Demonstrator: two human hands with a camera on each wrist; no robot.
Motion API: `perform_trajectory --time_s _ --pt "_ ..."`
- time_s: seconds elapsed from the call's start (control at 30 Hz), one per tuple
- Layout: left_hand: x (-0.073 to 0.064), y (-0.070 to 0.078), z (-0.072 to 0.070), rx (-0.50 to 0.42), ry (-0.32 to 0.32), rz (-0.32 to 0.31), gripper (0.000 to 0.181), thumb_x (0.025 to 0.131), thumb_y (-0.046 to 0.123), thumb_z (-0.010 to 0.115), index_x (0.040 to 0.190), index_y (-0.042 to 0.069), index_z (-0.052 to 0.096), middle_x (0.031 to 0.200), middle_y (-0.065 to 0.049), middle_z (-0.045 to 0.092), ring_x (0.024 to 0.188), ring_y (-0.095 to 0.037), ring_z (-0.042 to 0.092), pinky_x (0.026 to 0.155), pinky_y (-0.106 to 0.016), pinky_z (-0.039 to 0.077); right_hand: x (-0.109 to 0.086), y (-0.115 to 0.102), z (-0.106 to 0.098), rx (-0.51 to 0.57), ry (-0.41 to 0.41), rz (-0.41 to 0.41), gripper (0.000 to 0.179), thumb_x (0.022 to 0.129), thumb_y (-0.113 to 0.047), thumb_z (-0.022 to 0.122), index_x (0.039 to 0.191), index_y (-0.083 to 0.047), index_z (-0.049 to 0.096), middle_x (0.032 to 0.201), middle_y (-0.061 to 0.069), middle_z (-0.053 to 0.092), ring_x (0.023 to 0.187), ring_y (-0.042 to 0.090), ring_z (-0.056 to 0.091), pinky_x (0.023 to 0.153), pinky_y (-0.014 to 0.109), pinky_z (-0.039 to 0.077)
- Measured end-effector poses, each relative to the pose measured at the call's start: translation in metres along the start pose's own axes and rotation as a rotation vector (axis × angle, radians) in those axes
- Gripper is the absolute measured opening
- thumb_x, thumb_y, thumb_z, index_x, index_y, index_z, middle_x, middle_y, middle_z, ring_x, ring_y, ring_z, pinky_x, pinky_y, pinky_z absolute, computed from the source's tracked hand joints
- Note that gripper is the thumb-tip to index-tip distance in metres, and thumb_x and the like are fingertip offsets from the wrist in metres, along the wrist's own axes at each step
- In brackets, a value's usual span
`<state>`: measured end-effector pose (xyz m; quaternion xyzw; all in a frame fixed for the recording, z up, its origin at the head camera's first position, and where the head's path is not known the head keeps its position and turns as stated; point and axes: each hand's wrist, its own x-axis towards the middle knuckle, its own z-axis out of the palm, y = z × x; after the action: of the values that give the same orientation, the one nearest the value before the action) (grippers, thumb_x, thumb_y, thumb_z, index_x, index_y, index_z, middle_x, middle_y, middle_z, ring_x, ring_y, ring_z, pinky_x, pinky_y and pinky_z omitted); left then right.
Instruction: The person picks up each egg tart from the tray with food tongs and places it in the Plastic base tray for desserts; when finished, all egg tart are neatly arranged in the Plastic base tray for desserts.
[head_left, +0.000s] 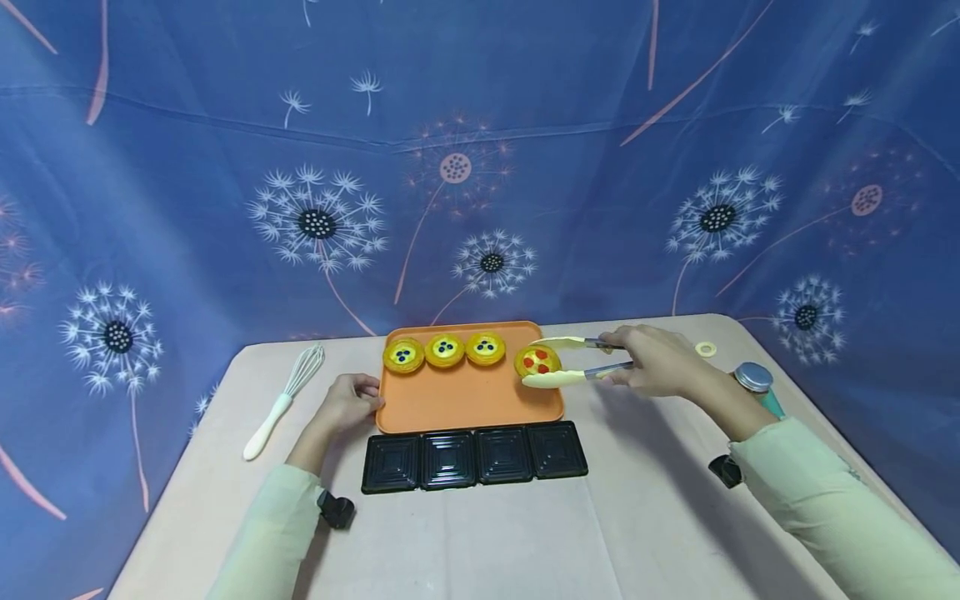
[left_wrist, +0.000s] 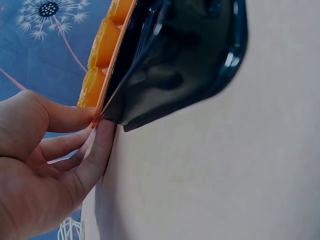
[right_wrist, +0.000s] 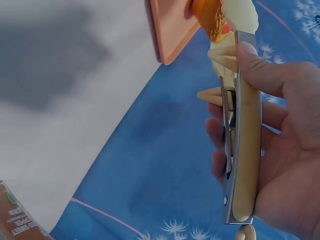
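Note:
My left hand (head_left: 351, 403) pinches the left rim of an orange tray (head_left: 457, 400), thumb on one side and fingers on the other in the left wrist view. Three tarts with dark blue dots, one of them the middle tart (head_left: 445, 350), sit in a row along the tray's back. In my right hand (head_left: 651, 360) are kitchen tongs (right_wrist: 247, 130) with cream tips and metal handles. Between the tips is a tart with red pieces (head_left: 537, 362), over the tray's right end. The thumb lies along one tong handle and the fingers wrap the other.
A row of black square-cupped trays (head_left: 477, 457) lies just in front of the orange tray. At the left is a whisk (head_left: 285, 403) with a white handle. A silver-lidded jar (head_left: 753, 377) stands right, partly behind my forearm. A blue dandelion-print cloth (head_left: 570, 192) hangs behind the table.

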<state>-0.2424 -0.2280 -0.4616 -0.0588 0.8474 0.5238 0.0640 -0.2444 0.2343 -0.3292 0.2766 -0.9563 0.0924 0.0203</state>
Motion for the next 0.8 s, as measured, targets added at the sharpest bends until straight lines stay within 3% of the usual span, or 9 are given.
perform_trajectory --time_s 0.17,0.43,0.63,0.8 --pt "-0.001 0.0 0.001 0.001 -0.004 -0.006 0.032 0.087 -0.007 0.065 0.118 -0.013 0.059 0.097 -0.018 0.06 0.074 -0.02 0.061 0.063 -0.031 0.061 -0.024 -0.006 -0.004 0.019 0.025 -0.036 0.06 0.078 -0.032 0.085 0.127 -0.003 0.066 0.098 -0.001 0.069 0.061 0.007 0.044 0.045 0.026 0.035" --pt "0.0 0.0 0.0 0.0 -0.007 0.006 0.031 0.087 -0.007 0.065 0.117 -0.014 0.059 0.098 -0.019 0.06 0.075 -0.021 0.061 0.062 -0.031 0.061 -0.052 -0.016 -0.01 0.01 0.058 -0.078 0.059 0.076 -0.03 0.087 0.126 -0.008 0.067 0.102 -0.007 0.067 0.065 0.004 0.046 0.048 0.023 0.038" --pt "-0.001 0.0 -0.001 0.024 0.007 0.005 0.032 0.087 -0.006 0.065 0.118 -0.013 0.059 0.099 -0.019 0.06 0.077 -0.021 0.061 0.063 -0.031 0.061 -0.065 -0.022 -0.005 -0.007 0.094 -0.088 0.06 0.074 -0.031 0.088 0.126 -0.009 0.067 0.105 -0.002 0.068 0.07 0.004 0.05 0.052 0.023 0.04" --pt "-0.001 0.001 -0.001 0.025 0.01 0.003 0.033 0.087 -0.006 0.065 0.119 -0.013 0.059 0.099 -0.019 0.06 0.077 -0.02 0.061 0.063 -0.029 0.061 -0.073 -0.022 0.007 -0.015 0.069 -0.073 0.06 0.073 -0.029 0.088 0.127 -0.01 0.067 0.111 -0.001 0.068 0.072 0.002 0.052 0.054 0.023 0.042"
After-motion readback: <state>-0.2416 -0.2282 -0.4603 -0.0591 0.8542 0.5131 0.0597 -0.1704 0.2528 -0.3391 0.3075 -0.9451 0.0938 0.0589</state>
